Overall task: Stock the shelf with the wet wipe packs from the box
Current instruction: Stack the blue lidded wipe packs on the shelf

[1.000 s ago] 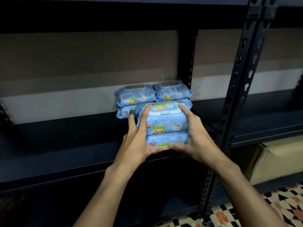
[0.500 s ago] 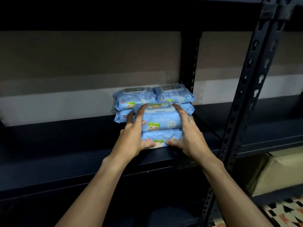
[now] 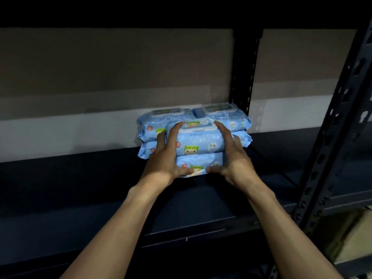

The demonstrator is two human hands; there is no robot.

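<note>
low at the right, a brown cardboard box (image 3: 346, 234) sits under the dark metal shelf (image 3: 80, 188), blurred and cut off by the edge. on the shelf board, the left hand (image 3: 161, 160) and right hand (image 3: 234, 160) clamp two stacked blue plastic wet wipe packs (image 3: 200, 143), fingers curled round the sides, thumbs on the lower pack's front. "baby" reads faintly beside a green-haired cartoon face. close behind, four more blue packs (image 3: 227, 115) stand in two piles, half hidden, their small print illegible.
</note>
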